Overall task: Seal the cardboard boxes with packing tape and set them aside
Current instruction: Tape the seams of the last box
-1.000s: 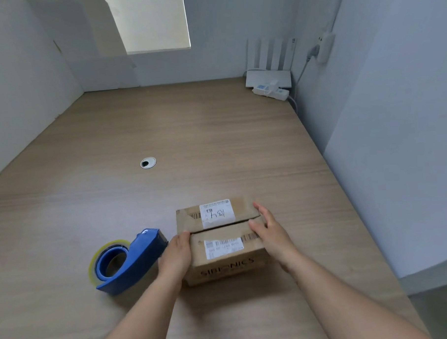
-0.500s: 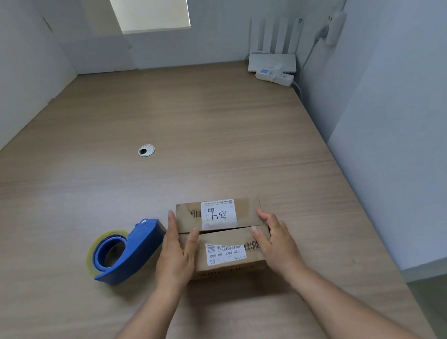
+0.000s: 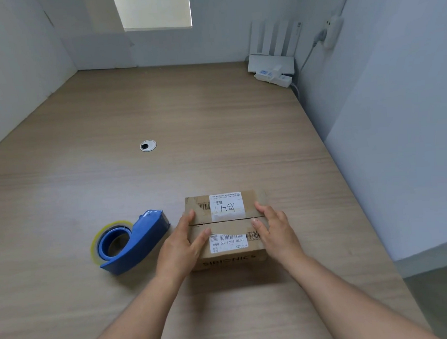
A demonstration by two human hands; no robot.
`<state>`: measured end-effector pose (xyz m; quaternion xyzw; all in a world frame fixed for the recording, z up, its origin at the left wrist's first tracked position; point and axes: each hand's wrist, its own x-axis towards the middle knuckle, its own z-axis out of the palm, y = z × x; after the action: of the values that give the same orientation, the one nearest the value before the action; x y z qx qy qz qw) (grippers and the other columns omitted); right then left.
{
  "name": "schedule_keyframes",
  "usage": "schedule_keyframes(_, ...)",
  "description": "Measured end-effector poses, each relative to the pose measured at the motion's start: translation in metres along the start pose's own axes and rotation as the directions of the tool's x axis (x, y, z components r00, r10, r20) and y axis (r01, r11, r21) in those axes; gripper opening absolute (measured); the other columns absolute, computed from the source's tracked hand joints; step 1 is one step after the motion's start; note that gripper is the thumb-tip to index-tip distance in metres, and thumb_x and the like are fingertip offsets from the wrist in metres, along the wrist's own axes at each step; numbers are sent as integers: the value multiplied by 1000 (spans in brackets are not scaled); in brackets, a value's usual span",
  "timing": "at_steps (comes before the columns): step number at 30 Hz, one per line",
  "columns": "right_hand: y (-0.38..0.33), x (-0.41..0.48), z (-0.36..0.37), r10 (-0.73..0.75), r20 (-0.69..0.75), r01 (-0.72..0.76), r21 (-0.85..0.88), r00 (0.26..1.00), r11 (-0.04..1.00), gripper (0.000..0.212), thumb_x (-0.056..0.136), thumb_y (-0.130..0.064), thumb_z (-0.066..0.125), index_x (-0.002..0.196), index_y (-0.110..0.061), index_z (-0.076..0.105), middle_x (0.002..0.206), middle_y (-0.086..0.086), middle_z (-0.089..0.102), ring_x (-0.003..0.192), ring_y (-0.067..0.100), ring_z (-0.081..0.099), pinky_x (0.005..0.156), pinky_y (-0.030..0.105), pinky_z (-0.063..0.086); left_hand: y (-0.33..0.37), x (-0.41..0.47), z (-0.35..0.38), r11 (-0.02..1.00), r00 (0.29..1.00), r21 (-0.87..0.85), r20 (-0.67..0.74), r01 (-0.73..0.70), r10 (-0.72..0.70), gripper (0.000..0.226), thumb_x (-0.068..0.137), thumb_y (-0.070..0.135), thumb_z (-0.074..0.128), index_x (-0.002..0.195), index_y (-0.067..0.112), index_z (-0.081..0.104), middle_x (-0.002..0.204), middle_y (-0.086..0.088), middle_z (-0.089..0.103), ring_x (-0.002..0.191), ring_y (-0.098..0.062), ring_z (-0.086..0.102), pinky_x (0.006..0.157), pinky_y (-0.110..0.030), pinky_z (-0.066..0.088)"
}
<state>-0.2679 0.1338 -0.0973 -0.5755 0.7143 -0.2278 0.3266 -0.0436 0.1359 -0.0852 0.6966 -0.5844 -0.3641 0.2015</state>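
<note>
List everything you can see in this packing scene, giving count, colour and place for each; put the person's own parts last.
cardboard box: one, brown with white labels, near edge of desk, flaps down
tape dispenser: one, blue with yellowish roll, on desk left of box
cable grommet: one, silver, mid-desk
router: one, white, far right corner
power strip: one, white, in front of router
desk: one, light wood, under everything
left hand: one, bare, on box's left end
right hand: one, bare, on box's right end

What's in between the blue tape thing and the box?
The left hand, resting against the left side of the cardboard box, beside the tape dispenser; seen in the head view.
</note>
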Motion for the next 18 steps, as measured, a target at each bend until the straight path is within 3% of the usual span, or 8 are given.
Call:
schedule_keyframes(5, -3, -8, 0, -5, 25, 6, -36, 1000, 999, 55, 94, -41, 53, 145, -34, 32, 139, 3, 36, 130, 17, 42, 103, 26, 33, 1, 3, -6, 996, 999, 84, 46, -8, 4, 66, 86, 60, 52, 144, 40, 27, 136, 5, 53, 113, -18, 58, 91, -43, 52)
schedule_keyframes(8, -6, -9, -1, 1, 20, 0, -59, 1000, 998, 57, 94, -41, 54, 145, -35, 32, 138, 4, 38, 127, 19, 45, 102, 28, 35, 5, 5, -12, 978, 996, 194, 57, -82, 72, 68, 88, 59, 50, 146, 28, 29, 144, 5, 44, 127, -17, 48, 97, -41, 47)
schedule_keyframes(10, -6, -9, -1, 6, 21, -5, -58, 1000, 998, 57, 93, -42, 54, 145, -35, 33, 138, 4, 38, 127, 20, 46, 103, 28, 36, 5, 1, -25, 977, 987, 170, -75, -130, 144, 66, 89, 55, 52, 142, 19, 37, 144, 0, 43, 132, -19, 42, 104, -41, 41)
schedule_keyframes(12, -6, -8, -1, 7, 22, -5, -62, 1000, 998, 57, 93, -42, 54, 145, -35, 32, 138, 5, 39, 127, 20, 45, 103, 29, 35, -5, -1, -39, 962, 931, 235, -299, -140, 209, 58, 89, 45, 59, 134, 10, 47, 134, -10, 50, 126, -27, 44, 102, -44, 39)
schedule_keyframes(14, -5, -8, -2, 8, 28, -6, -71, 1000, 997, 58, 93, -42, 55, 146, -35, 32, 138, 5, 39, 127, 20, 45, 103, 29, 35, -25, 1, -50, 941, 897, 337, -417, 6, 144, 57, 86, 39, 66, 126, 2, 51, 124, -19, 53, 118, -36, 47, 96, -49, 40)
schedule_keyframes(16, -5, -7, -3, 1, 36, 2, -81, 999, 997, 58, 93, -41, 55, 146, -34, 32, 138, 6, 40, 127, 21, 45, 104, 30, 35, -42, 4, -56, 898, 920, 396, -392, 192, -23, 61, 84, 45, 65, 120, -3, 49, 119, -23, 55, 112, -41, 50, 89, -48, 43)
schedule_keyframes(18, -6, -6, -4, -17, 54, 22, -97, 998, 995, 58, 93, -41, 55, 146, -33, 32, 139, 6, 40, 128, 21, 44, 105, 30, 35, -51, 6, -56, 814, 940, 504, -309, 290, -143, 65, 84, 55, 59, 115, -1, 48, 112, -19, 60, 103, -36, 57, 79, -42, 48)
